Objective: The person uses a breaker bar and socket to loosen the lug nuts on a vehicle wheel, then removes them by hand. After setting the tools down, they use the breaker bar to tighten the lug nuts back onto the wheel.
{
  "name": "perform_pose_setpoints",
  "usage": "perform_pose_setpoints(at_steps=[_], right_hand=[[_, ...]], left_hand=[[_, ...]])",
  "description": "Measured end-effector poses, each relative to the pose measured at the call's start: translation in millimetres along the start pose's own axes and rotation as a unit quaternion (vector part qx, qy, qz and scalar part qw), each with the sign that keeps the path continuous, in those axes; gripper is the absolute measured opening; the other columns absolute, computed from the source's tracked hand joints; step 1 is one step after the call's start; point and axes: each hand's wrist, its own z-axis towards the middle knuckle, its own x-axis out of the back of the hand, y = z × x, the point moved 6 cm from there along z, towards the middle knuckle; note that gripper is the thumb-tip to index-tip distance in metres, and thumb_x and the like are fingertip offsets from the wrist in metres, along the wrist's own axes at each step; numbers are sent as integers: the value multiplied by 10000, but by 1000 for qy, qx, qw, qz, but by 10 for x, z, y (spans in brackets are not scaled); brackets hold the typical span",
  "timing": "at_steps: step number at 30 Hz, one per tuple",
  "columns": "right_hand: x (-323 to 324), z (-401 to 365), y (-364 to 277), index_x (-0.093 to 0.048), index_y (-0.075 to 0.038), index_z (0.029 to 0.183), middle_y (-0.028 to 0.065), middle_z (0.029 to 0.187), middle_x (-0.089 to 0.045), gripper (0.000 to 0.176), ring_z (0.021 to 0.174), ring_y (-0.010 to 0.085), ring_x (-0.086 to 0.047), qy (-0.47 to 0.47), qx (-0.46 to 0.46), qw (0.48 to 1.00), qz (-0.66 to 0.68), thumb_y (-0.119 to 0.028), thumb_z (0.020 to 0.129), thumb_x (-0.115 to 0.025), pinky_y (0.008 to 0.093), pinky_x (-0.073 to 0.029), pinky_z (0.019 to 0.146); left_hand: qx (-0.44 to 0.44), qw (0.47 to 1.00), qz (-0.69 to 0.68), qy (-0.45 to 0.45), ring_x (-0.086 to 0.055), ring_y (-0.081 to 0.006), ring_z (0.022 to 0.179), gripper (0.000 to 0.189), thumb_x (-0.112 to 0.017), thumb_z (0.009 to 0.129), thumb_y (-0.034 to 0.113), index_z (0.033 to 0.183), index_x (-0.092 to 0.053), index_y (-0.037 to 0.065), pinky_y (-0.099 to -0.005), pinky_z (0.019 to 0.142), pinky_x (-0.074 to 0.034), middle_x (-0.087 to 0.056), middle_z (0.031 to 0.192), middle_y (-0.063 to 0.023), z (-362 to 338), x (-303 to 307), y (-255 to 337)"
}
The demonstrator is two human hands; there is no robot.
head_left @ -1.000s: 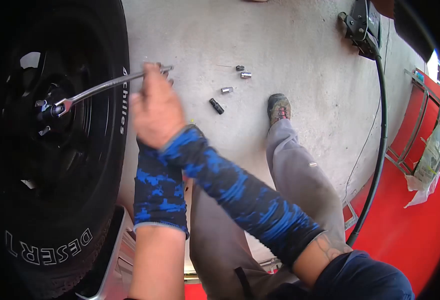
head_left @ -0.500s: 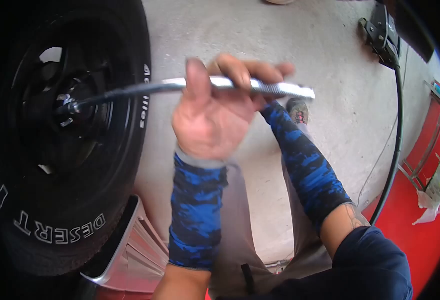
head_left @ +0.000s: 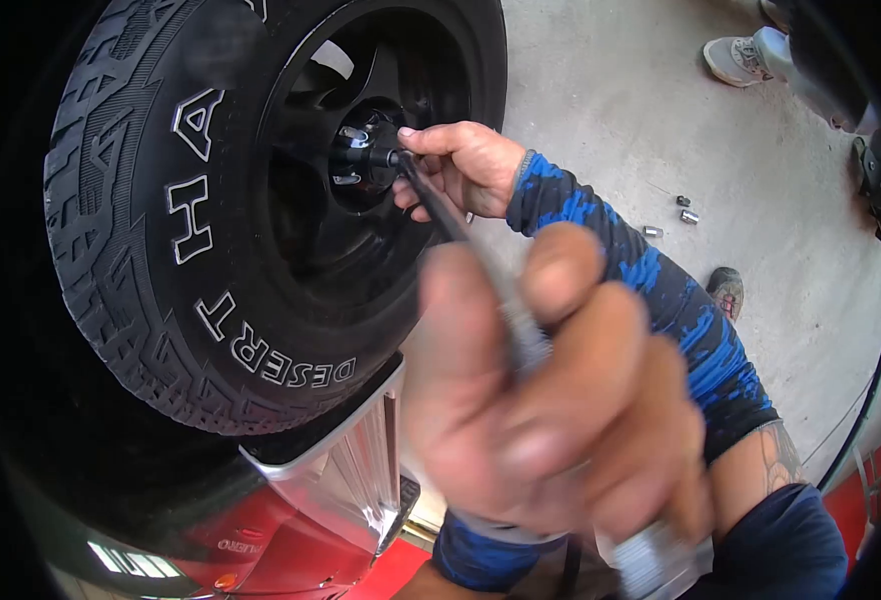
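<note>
A socket wrench [head_left: 439,205] reaches from the wheel hub toward the camera, its black socket [head_left: 383,158] seated at one of the lug nuts. My left hand [head_left: 561,420], large and blurred in the foreground, wraps around the wrench's knurled chrome handle. At the hub, my right hand [head_left: 476,165] closes its thumb and fingers around the wrench's head end by the socket; part of that contact is hidden. The black wheel [head_left: 291,215] carries a tire [head_left: 226,290] with white lettering. Silver lug nuts [head_left: 352,132] show on the hub.
Small metal pieces [head_left: 690,216] lie on the concrete floor [head_left: 601,110]. Another person's shoe [head_left: 733,62] is at the upper right. A black jack-like device [head_left: 879,190] with a hose stands at the right edge. Below the tire are a silver bumper piece [head_left: 346,455] and red bodywork [head_left: 311,535].
My right hand has moved from the handle to the wrench's head at the hub. The handle has swung toward the camera with my left hand around it. The view has turned left.
</note>
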Motion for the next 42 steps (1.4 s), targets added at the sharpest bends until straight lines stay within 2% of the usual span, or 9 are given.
perform_pose_setpoints(at_steps=[3, 5, 7, 8, 22, 23, 36, 38, 42], right_hand=[[-35, 74, 71, -605, 3, 1034, 164, 896, -659, 243, 807, 278, -693, 33, -2, 999, 29, -215, 931, -638, 406, -587, 689], [-74, 177, 122, -603, 5, 1073, 147, 877, -638, 240, 753, 254, -675, 51, 39, 996, 67, -150, 902, -669, 385, -568, 652], [-153, 287, 147, -640, 17, 1051, 97, 765, -641, 246, 588, 163, -623, 92, 101, 990, -16, -141, 871, -694, 314, -516, 493], [-175, 336, 148, -678, 31, 1000, 80, 701, -639, 230, 525, 139, -589, 97, 140, 980, -104, -144, 851, -698, 294, -479, 442], [571, -410, -288, -664, 22, 1021, 67, 696, -626, 187, 460, 70, -526, 236, 296, 906, -187, -109, 888, -649, 209, -426, 385], [540, -327, -320, -650, 5, 788, 55, 575, -575, 157, 463, 119, -524, 231, 251, 928, -150, -112, 886, -610, 277, -430, 408], [-85, 426, -454, -646, 52, 831, 89, 647, -623, 150, 530, 152, -597, 243, 248, 847, -402, -86, 888, -638, 309, -491, 493], [166, 533, -280, -641, 26, 950, 76, 667, -574, 141, 532, 152, -575, 277, 159, 943, -91, -106, 913, -608, 336, -495, 460], [200, 703, -245, -600, -3, 981, 98, 733, -612, 129, 544, 172, -582, 306, 110, 946, -4, -119, 927, -588, 334, -498, 468]], left_hand=[[51, 996, -53, -42, -670, -218, 604, 276, -434, 1027, 305, 1062, -455, 32, -390, 551, -573, -578, 615, -46, -520, -132, 435], [95, 965, 128, 209, -535, -129, 478, 283, -436, 1036, 294, 1155, -432, 37, -307, 511, -482, -525, 593, 18, -1326, 476, 648], [74, 677, 587, 438, -454, -94, 490, 235, -512, 1013, 260, 1073, -502, 33, -276, 508, -420, -481, 618, 16, -1884, 1216, 1168], [38, 432, 789, 435, -448, -82, 506, 208, -533, 1009, 245, 1027, -529, 38, -261, 507, -406, -476, 634, 11, -1961, 1346, 1354], [57, 471, 804, 357, -428, -53, 558, 188, -527, 1019, 226, 1030, -524, 39, -214, 512, -378, -481, 674, 16, -1832, 1515, 1130], [54, 493, 784, 373, -427, -52, 559, 187, -529, 1017, 224, 1027, -522, 37, -213, 511, -374, -480, 676, 18, -1787, 1465, 1140], [16, 531, 720, 446, -451, -37, 527, 487, -584, 930, 95, 1360, -417, -60, -180, 432, -352, -579, 788, -50, -1552, -148, 1242], [-68, 544, 718, 428, -379, -26, 460, 630, -617, 847, 86, 1391, -364, -106, -166, 396, -299, -573, 776, -68, -1370, -528, 1350], [-175, 377, 848, 328, -320, -6, 443, 464, -510, 944, 207, 1261, -521, -132, -152, 393, -202, -500, 623, -5, -759, -1252, 1438]])
